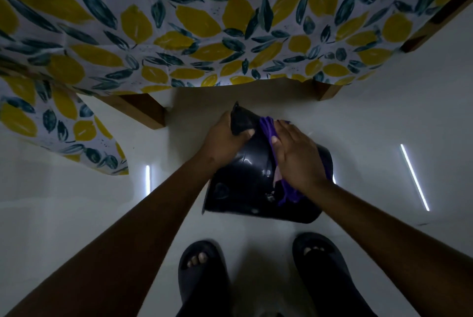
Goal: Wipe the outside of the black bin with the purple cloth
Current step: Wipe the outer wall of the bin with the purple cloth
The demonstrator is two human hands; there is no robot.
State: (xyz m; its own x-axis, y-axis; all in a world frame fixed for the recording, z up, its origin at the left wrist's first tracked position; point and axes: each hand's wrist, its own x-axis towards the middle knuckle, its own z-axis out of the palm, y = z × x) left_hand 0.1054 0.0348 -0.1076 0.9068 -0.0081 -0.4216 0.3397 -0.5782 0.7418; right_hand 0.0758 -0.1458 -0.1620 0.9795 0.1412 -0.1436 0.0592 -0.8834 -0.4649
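Note:
The black bin [245,178] lies tilted on the white floor just ahead of my feet, its glossy side facing up. My left hand [226,137] grips its far upper end. My right hand [298,158] lies flat on the bin's side, pressing the purple cloth [268,128] against it. The cloth shows above my fingers and again below my wrist near the bin's lower edge. Most of the cloth is hidden under my palm.
A wooden table [143,109] with a lemon-and-leaf patterned cloth [179,22] fills the top of the view, its legs standing left and right of the bin. My two feet in dark slippers [202,270] stand at the bottom. The white floor reflects strip lights.

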